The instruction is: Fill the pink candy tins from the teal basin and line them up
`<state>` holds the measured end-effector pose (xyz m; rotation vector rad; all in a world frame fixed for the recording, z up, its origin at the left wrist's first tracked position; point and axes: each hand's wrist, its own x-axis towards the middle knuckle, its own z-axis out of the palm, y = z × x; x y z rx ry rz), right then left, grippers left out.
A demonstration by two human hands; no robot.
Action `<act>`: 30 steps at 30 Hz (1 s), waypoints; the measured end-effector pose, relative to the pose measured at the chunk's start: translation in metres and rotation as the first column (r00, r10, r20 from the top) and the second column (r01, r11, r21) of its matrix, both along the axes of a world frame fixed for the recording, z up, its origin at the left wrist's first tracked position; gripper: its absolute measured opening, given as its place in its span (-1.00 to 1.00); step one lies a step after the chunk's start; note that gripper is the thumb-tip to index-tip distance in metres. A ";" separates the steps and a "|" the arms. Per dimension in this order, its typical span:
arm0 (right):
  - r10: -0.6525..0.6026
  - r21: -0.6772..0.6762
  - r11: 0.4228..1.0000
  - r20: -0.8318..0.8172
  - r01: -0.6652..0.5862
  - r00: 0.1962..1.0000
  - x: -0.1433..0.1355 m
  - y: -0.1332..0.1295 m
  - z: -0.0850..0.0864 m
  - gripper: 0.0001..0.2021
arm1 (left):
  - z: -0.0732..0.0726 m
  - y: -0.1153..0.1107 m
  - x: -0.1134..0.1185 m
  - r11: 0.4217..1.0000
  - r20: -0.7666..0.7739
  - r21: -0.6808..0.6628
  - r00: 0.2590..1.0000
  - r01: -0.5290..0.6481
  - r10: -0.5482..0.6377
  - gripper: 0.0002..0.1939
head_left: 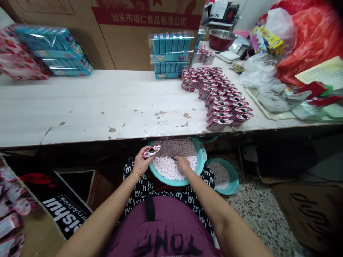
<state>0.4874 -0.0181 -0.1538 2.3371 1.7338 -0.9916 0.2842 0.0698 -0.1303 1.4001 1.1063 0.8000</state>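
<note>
In my left hand [141, 162] is a small red and white oval carton [151, 151] with a dark round hole in its top. I hold it over the left rim of a turquoise basin [200, 162] resting on my lap. White and pale pink candies [166, 167] fill that basin. My right hand [182, 164] reaches down among the candies near the middle, and its fingertips are hidden there.
Rows of similar cartons [219, 107] stand at the table's [107, 103] right. Wrapped blue packs [171, 53] lean on cardboard boxes [128, 46] behind. A second turquoise basin [234, 178] is on the floor. Plastic bags [308, 39] clutter the right. An open box [29, 221] holds cartons at lower left.
</note>
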 end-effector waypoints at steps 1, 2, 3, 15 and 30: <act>-0.032 0.020 0.999 -0.018 0.032 0.999 0.000 0.000 -0.004 -0.67 | -0.001 0.001 -0.004 1.000 -0.014 0.007 1.000 -0.010 0.010 -0.54; -0.056 0.046 0.997 -0.042 0.058 0.998 0.003 -0.001 -0.006 -0.69 | -0.002 0.002 -0.007 1.000 -0.026 0.012 1.000 -0.017 0.017 -0.54; -0.073 0.068 0.995 -0.069 0.078 0.995 0.009 -0.002 -0.005 -0.70 | -0.003 0.003 -0.009 1.000 -0.035 0.018 0.999 -0.020 0.020 -0.54; 0.070 0.141 0.987 0.068 -0.079 0.995 0.032 0.012 0.126 -0.70 | -0.003 -0.011 0.030 0.964 -0.167 0.215 0.979 0.155 -0.120 -0.65; 0.223 0.049 0.966 0.335 -0.254 0.915 0.024 0.005 0.156 -0.72 | -0.002 -0.012 0.023 0.920 -0.207 0.333 0.968 0.208 -0.144 -0.62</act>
